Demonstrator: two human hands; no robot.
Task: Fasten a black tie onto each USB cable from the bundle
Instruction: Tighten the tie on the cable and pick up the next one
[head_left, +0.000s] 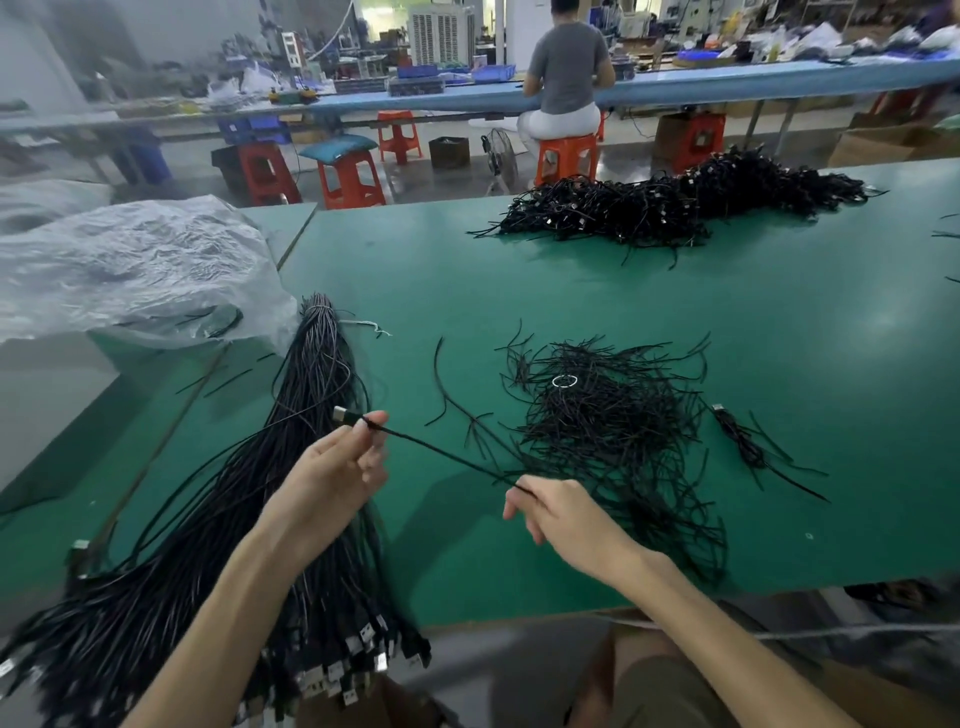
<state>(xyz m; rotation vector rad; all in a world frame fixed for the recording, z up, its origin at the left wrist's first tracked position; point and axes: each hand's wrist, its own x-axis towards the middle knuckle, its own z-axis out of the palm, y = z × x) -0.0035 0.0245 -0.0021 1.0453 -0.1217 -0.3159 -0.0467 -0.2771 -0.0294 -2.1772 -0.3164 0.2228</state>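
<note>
A long bundle of black USB cables (306, 395) lies on the green table (779, 364) at the left, its plugs hanging over the near edge. My left hand (337, 467) pinches one black USB cable (441, 452) just behind its small metal plug. That cable runs taut to my right hand (556, 512), which pinches it further along. A loose heap of black ties (608, 421) lies right of centre, partly behind my right hand.
A large pile of coiled black cables (675, 205) sits at the table's far side. One coiled cable (743, 439) lies right of the ties. A crumpled clear plastic bag (130, 265) covers the far left. Beyond, a person sits on an orange stool (566, 156).
</note>
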